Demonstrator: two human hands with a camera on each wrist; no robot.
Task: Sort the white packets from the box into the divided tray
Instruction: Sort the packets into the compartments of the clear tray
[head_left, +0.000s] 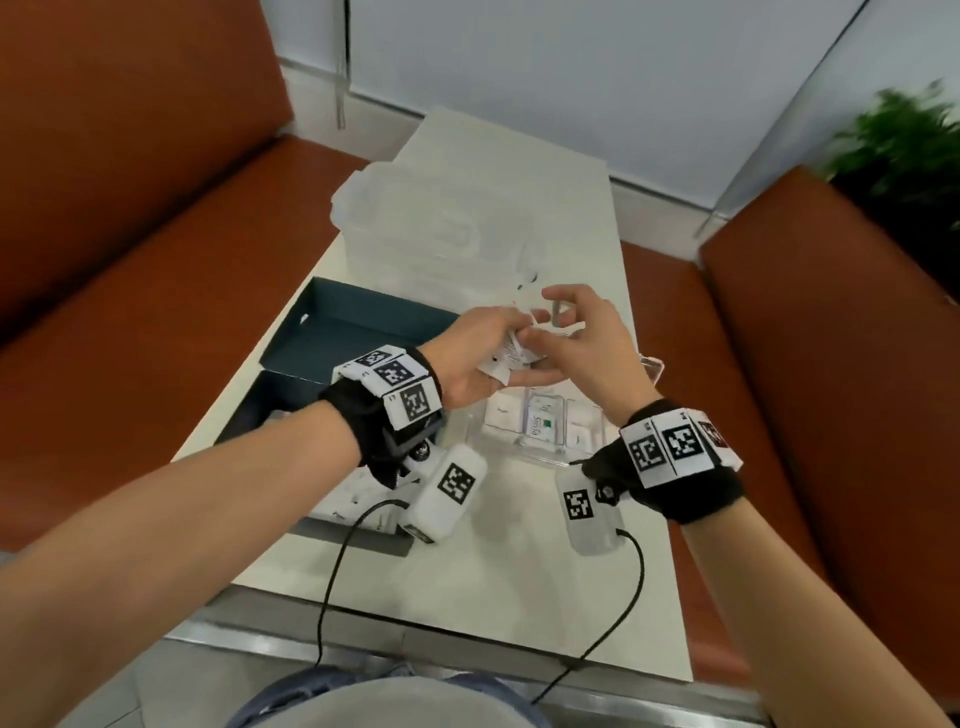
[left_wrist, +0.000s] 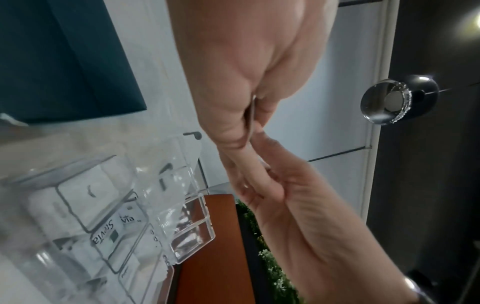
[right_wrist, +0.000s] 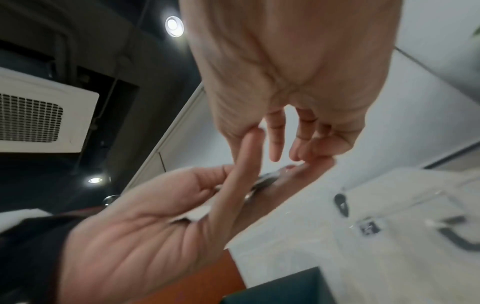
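**Hands meet over the tray with white packets**

Holding a small bunch of white packets (head_left: 506, 358), the left hand (head_left: 475, 356) hovers above the clear divided tray (head_left: 582, 457), which stands on the pale table (head_left: 509, 587). The fingers of this hand are curled under the packets and the thumb lies on top of them. The right hand (head_left: 582, 338) comes from the other side; its thumb and forefinger touch the upper edge of the bunch and seem to pinch one packet, but the head view is blurred there, so I cannot tell if the grip is closed. Its other fingers are spread and raised.

In the left wrist view both hands meet closely, and a thin edge of packet (left_wrist: 250, 115) shows between the left fingers.

The tray has several compartments. White packets lie in them, and one packet with green print (head_left: 543, 423) sits in a middle compartment, between two plain white ones.

The dark teal box (head_left: 291, 395) stands open just left of the tray, with its lid (head_left: 353, 332) behind it. A translucent plastic container (head_left: 415, 223) is at the far part of the table. Orange seats (head_left: 156, 260) are on both sides of the table.
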